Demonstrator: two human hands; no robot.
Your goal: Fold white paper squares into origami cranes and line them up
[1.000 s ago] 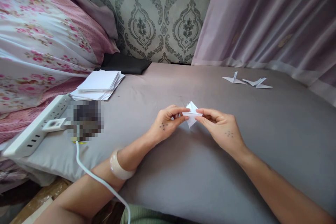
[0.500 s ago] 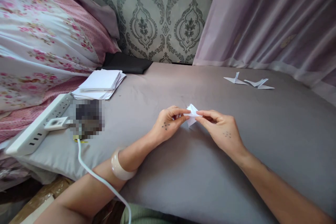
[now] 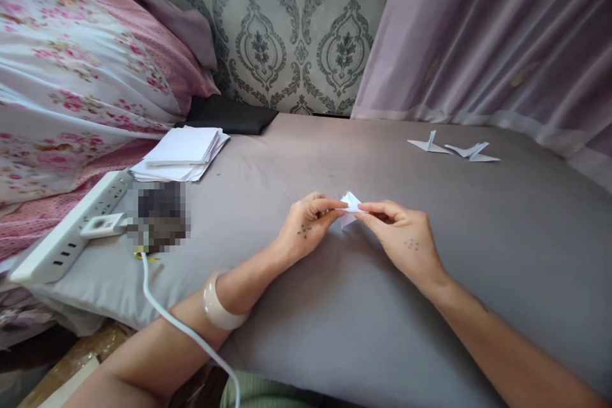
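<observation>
A small piece of folded white paper (image 3: 350,199) is held above the grey cloth surface, with a pointed flap upward and another part hanging below the fingers. My left hand (image 3: 308,220) pinches its left side between thumb and fingers. On the opposite side, my right hand (image 3: 401,229) pinches the paper the same way, the fingertips of both hands close together. The fingers hide part of the folds. Two folded paper figures, one (image 3: 430,143) beside the other (image 3: 472,152), lie at the far right.
A stack of white paper (image 3: 182,146) lies at the left near a black folded item (image 3: 229,116). A white power strip (image 3: 71,229) with a plugged-in charger (image 3: 102,225) stands at the left edge. Its white cable (image 3: 186,329) crosses over my left forearm. Curtains hang on both sides.
Both hands stay in nearly the same place, still pinching the paper. My right fingertips have shifted slightly left, closer to the left ones, and the paper's lower part has tilted a little.
</observation>
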